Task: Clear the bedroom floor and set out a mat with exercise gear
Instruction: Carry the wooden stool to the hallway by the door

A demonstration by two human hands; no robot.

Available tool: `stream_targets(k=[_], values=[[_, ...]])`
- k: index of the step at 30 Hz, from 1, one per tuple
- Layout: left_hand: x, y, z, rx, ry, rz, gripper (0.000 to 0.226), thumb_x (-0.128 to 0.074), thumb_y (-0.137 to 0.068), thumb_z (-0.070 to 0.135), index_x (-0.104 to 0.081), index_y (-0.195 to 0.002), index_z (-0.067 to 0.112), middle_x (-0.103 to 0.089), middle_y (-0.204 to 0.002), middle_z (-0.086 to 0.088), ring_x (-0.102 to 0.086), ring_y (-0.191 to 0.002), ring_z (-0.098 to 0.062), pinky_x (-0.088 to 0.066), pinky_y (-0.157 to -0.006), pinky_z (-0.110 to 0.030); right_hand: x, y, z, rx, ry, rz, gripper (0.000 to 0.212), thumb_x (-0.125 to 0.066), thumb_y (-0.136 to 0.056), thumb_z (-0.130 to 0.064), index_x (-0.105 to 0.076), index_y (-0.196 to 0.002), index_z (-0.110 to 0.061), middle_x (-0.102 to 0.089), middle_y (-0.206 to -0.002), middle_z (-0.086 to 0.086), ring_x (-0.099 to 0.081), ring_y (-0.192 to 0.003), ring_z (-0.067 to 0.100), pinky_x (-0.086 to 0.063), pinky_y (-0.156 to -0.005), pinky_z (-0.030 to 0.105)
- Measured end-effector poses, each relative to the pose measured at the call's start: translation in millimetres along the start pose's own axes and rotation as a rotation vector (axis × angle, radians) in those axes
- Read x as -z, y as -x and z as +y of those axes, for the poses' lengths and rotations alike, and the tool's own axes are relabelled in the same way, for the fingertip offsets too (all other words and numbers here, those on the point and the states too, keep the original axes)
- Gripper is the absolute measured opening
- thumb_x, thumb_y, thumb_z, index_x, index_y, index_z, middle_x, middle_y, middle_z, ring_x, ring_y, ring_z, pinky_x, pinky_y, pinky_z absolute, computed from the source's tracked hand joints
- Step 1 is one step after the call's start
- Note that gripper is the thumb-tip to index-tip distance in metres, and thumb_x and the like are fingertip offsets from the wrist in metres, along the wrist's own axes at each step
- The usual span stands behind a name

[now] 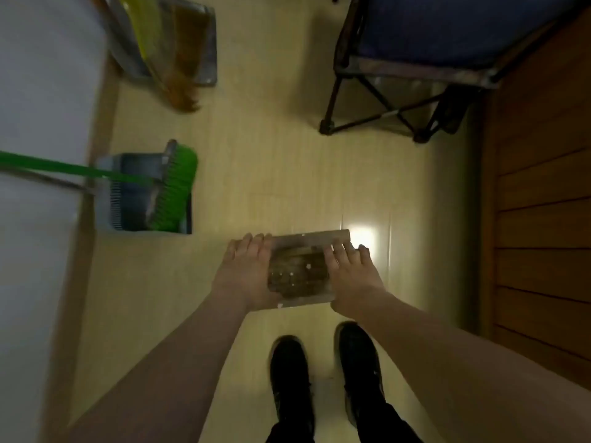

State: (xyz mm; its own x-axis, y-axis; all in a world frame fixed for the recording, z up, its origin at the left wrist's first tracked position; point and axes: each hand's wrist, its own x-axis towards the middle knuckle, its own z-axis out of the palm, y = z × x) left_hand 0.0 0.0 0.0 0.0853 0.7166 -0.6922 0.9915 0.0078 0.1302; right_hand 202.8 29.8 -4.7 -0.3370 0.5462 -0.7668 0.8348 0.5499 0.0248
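1. I see both hands carrying a flat rectangular tray-like object [300, 270] above the pale floor [287, 174], just beyond my two dark shoes [326, 382]. The blur stops me naming it more exactly; its top looks dark and mottled, with a pale rim.
2. My left hand [246, 273] lies along the object's left edge with its fingers [252, 243] straight and close together, pressed against the side.
3. My right hand [351, 276] lies on the right edge, fingers [339, 251] spread over the top surface. Whether the thumbs hook underneath I cannot tell.
4. I judge this as floor clearing: the object is being carried off, and no mat or exercise gear shows in view.
5. Main risk: the hold looks like a squeeze between flat palms and not a real grip, so a tilt or a slack hand could let it slide out and land on my shoes.
6. Anything loose on its top could spill onto the floor I am clearing.
7. Obstacles crowd the path. Far right stands a folding chair [415, 75], whose leg could catch a foot. On the left, a green broom [172, 187] rests in a dustpan [137, 193], and a brown broom [182, 68] stands farther off.
8. The strong blur suggests fast head movement, and hurrying makes a stumble likelier.
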Motion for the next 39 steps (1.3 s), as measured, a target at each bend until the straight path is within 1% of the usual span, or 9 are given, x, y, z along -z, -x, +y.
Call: stream_targets(k=[4, 7, 10, 14, 16, 22, 29, 34, 39], values=[[-60.9, -40.5, 6.7, -0.039, -0.062, -0.053, 0.124, -0.065, -0.073, 0.066, 0.012, -0.153, 0.013, -0.003, -0.161, -0.009, -0.001, -0.149, -0.029, 0.001, -0.121, -0.048, -36.6, -51.3, 0.6, -0.018, 0.001, -0.007, 0.109, -0.064, -0.085, -0.037, 0.019, -0.150, -0.009, 0.008, -0.160, 0.015, 0.009, -0.147, 0.035, 0.006, -0.118, 0.050], [-82.9, -53.6, 15.5, -0.032, -0.117, 0.014, 0.113, -0.068, -0.074, 0.052, 0.002, -0.153, 0.012, -0.019, -0.155, -0.011, -0.019, -0.143, -0.032, -0.012, -0.120, -0.051, -48.8, -67.8, 2.8, 0.008, 0.046, -0.007, 0.108, -0.069, -0.080, -0.036, 0.008, -0.150, -0.010, -0.010, -0.154, 0.017, -0.009, -0.144, 0.038, -0.002, -0.119, 0.051], [-76.2, -49.7, 20.4, 0.006, -0.124, 0.044, 0.105, -0.069, -0.072, 0.047, -0.010, -0.150, 0.010, -0.031, -0.147, -0.012, -0.032, -0.134, -0.032, -0.024, -0.115, -0.049, -39.6, -64.7, 7.5, 0.058, 0.073, 0.024, 0.105, -0.071, -0.076, -0.041, -0.003, -0.149, -0.010, -0.023, -0.147, 0.019, -0.024, -0.137, 0.038, -0.012, -0.117, 0.052], [-41.2, -26.9, 23.8, 0.018, -0.062, -0.022, 0.111, -0.070, -0.069, 0.059, -0.012, -0.149, 0.010, -0.035, -0.143, -0.011, -0.039, -0.128, -0.031, -0.032, -0.111, -0.045, 7.6, -38.8, 14.4, 0.122, 0.111, -0.008, 0.106, -0.073, -0.075, -0.038, -0.003, -0.149, -0.008, -0.026, -0.145, 0.019, -0.028, -0.135, 0.037, -0.016, -0.116, 0.050], [-2.2, 5.9, 31.4, 0.021, -0.021, -0.030, 0.111, -0.071, -0.068, 0.059, -0.013, -0.149, 0.012, -0.035, -0.143, -0.010, -0.039, -0.128, -0.030, -0.032, -0.111, -0.044, 46.3, -2.5, 20.9, 0.141, 0.133, -0.003, 0.106, -0.072, -0.075, -0.037, -0.003, -0.149, -0.009, -0.026, -0.146, 0.018, -0.028, -0.135, 0.036, -0.015, -0.117, 0.050], [125.0, 146.1, 71.8, 0.078, 0.021, 0.084, 0.108, -0.074, -0.068, 0.052, -0.014, -0.149, 0.014, -0.035, -0.144, -0.008, -0.036, -0.130, -0.028, -0.028, -0.113, -0.044, 160.7, 152.0, 35.2, 0.166, 0.144, 0.084, 0.105, -0.070, -0.076, -0.043, -0.003, -0.150, -0.011, -0.026, -0.146, 0.014, -0.025, -0.137, 0.035, -0.012, -0.119, 0.049], [237.9, 303.0, 123.0, 0.174, 0.033, 0.219, 0.110, -0.075, -0.065, 0.053, -0.015, -0.150, 0.015, -0.037, -0.142, -0.007, -0.037, -0.130, -0.028, -0.026, -0.114, -0.044, 253.6, 316.2, 47.6, 0.263, 0.129, 0.241, 0.102, -0.073, -0.070, -0.043, -0.015, -0.148, -0.014, -0.031, -0.143, 0.008, -0.029, -0.136, 0.031, -0.016, -0.119, 0.048], [249.9, 403.4, 160.0, 0.286, 0.081, 0.270, 0.112, -0.078, -0.062, 0.051, -0.016, -0.149, 0.016, -0.039, -0.142, -0.007, -0.038, -0.131, -0.027, -0.025, -0.113, -0.044, 266.4, 399.2, 35.1, 0.355, 0.218, 0.266, 0.104, -0.074, -0.068, -0.044, -0.015, -0.147, -0.012, -0.032, -0.143, 0.008, -0.029, -0.136, 0.031, -0.016, -0.119, 0.047], [203.3, 492.3, 181.7, 0.475, 0.278, 0.249, 0.114, -0.077, -0.063, 0.049, -0.012, -0.151, 0.016, -0.032, -0.149, -0.007, -0.031, -0.137, -0.027, -0.019, -0.118, -0.046, 251.5, 449.6, -7.9, 0.538, 0.358, 0.249, 0.105, -0.074, -0.068, -0.043, -0.014, -0.149, -0.013, -0.030, -0.146, 0.007, -0.025, -0.138, 0.029, -0.011, -0.120, 0.046]])
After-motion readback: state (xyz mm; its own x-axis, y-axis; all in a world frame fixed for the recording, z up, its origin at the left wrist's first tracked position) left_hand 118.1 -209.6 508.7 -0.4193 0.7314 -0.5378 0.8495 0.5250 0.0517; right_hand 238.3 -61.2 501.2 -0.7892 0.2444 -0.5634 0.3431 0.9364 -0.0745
